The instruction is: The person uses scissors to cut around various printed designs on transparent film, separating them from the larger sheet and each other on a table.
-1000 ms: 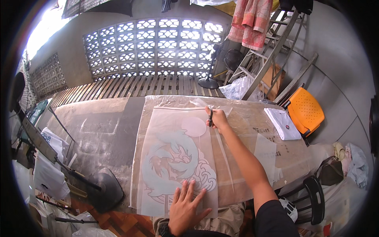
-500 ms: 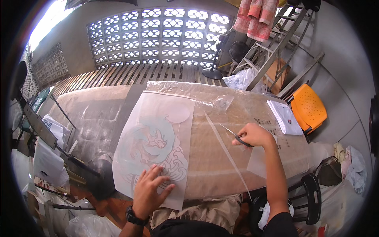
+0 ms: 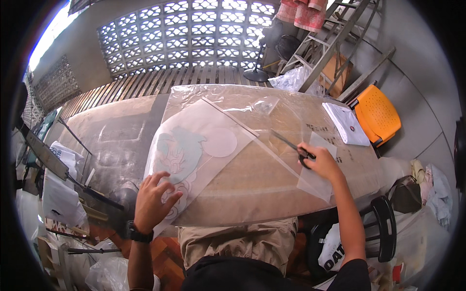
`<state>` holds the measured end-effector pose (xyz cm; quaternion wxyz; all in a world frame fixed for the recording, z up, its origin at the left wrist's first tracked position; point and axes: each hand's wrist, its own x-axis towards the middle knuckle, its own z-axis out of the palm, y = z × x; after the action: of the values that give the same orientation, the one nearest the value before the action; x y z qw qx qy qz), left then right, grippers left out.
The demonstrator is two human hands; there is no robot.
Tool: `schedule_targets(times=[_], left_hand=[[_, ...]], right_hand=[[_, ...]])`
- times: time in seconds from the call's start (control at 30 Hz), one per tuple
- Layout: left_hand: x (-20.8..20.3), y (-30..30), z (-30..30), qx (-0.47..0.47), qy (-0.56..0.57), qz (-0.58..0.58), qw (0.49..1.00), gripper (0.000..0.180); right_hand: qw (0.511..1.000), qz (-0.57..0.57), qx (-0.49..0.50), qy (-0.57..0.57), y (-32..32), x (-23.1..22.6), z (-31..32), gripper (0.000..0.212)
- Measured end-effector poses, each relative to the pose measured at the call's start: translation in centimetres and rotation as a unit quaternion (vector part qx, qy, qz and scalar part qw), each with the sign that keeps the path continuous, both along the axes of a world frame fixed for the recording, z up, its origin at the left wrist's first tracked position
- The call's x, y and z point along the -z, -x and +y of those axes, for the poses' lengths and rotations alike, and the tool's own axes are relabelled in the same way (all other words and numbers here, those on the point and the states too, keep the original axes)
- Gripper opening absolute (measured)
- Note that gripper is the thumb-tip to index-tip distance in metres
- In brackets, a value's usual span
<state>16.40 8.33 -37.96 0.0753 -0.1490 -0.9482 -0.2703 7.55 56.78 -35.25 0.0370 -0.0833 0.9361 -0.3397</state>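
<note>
A large translucent sheet (image 3: 208, 116) printed with a pale blue and pink design lies turned at an angle on the table. My left hand (image 3: 156, 198), fingers spread and a dark watch on its wrist, is at the sheet's lower left part; whether it presses down I cannot tell. My right hand (image 3: 318, 160) grips dark-handled scissors (image 3: 287, 140), their blades pointing up and left over the table. A thin pale strip (image 3: 279, 159) runs from the sheet's right corner toward a smaller translucent piece (image 3: 315, 185), which lies beneath my right hand and wrist.
Clear plastic covers the brown tabletop (image 3: 242, 199). A folded white garment (image 3: 345, 123) lies at its right end, beside an orange chair (image 3: 377, 114). A ladder (image 3: 325, 46) and a standing fan (image 3: 256, 73) are behind. At lower right is a black chair (image 3: 383, 228).
The printed sheet has turned clockwise, its top edge now slanting down to the right. My left hand has moved left with it. My right hand has shifted slightly with the scissors.
</note>
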Motion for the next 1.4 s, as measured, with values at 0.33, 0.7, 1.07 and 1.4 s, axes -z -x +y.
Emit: schedule_targets(times=[0.33,0.7,1.07,1.4], left_hand=[[0.9,0.3,3.0,0.003,0.011,0.037,0.999,0.034],[2.0,-0.5,3.6,-0.017,-0.002,0.067,0.998,0.030],[1.5,-1.9,0.6,-0.067,-0.021,0.044,0.997,0.017],[2.4,1.0,8.3,-0.047,0.060,0.015,0.997,0.063]], right_hand=[[0.975,0.208,-0.045,-0.070,-0.2,3.0,-6.1,0.043],[0.975,0.194,-0.025,-0.109,0.8,2.6,-8.0,0.036],[0.916,0.290,0.275,-0.023,3.7,0.6,-0.4,0.035],[0.904,0.296,0.306,-0.050,-0.4,-1.1,5.3,0.037]])
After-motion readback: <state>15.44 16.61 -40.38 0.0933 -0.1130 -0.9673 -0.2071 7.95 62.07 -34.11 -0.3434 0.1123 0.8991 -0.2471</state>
